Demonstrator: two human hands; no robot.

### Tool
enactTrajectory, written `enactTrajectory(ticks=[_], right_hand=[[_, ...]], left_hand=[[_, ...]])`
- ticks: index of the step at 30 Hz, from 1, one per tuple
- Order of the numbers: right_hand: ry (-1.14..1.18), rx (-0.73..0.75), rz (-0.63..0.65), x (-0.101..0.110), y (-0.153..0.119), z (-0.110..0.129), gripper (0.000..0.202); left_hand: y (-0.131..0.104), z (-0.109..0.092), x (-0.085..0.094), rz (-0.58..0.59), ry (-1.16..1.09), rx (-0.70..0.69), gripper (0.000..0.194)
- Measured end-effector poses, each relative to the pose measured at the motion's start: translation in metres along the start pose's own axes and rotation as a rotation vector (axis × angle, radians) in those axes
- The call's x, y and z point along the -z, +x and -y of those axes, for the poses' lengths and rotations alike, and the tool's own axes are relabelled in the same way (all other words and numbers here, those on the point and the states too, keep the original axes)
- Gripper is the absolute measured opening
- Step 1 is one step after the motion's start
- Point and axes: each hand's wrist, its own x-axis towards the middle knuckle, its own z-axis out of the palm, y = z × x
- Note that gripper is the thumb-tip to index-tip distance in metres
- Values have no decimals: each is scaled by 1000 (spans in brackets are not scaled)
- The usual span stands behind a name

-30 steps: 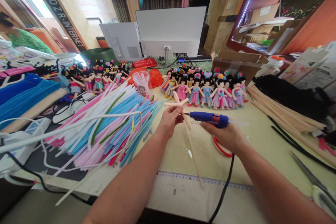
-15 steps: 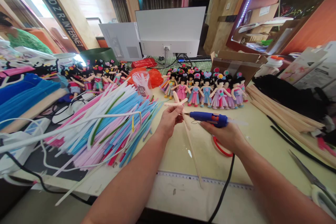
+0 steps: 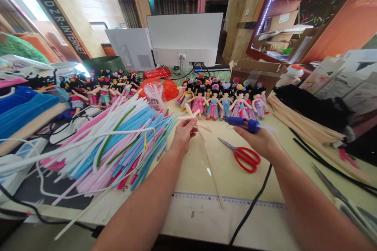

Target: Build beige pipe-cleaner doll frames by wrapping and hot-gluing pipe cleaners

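My left hand pinches a beige pipe-cleaner figure whose short arms stick out above the fingers. From below the hand a long beige stem runs down toward the table's front edge. My right hand is wrapped round a blue glue gun, its nozzle aimed left and apart from the figure. A black cord trails down from the right hand. Red-handled scissors lie on the table below the glue gun, blades toward the left.
Pipe cleaners in many colours lie heaped at left, crossed by a white cable. Finished dolls stand in rows behind my hands. Beige pipe cleaners and a second pair of scissors lie at right. A ruler strip runs along the front.
My right hand has drawn the glue gun away to the right, off the figure. The red scissors now show fully. My left hand still holds the figure; the view has shifted slightly.
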Motion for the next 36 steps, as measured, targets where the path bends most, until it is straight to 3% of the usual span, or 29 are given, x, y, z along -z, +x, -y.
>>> enactTrajectory(ticks=[5, 10, 16, 20, 23, 27, 30, 32, 36], right_hand=[[-121, -242, -6, 26, 20, -27, 25], [-217, -349, -29, 38, 19, -60, 28], [-408, -273, 4, 67, 2, -93, 31], [-529, -251, 43, 86, -25, -81, 40], [-314, -41, 198, 62, -39, -43, 31], [-239, 145, 418, -9, -33, 18, 22], [-432, 86, 479, -57, -17, 47, 22], [-503, 25, 493, -78, -6, 55, 20], [-476, -37, 486, -87, 7, 52, 8]], left_hand=[[2, -1, 1, -11, -56, 1, 49], [1, -1, 0, 14, -84, 8, 47], [0, -2, 1, -2, -84, 16, 45], [0, -2, 1, -7, -94, 25, 42], [0, -2, 1, -7, -85, 29, 41], [-1, -1, 1, -31, -59, 39, 39], [-1, -2, 2, -42, -48, 25, 37], [-1, -3, 3, -47, -58, 21, 38], [-1, -9, 5, -54, -108, 35, 42]])
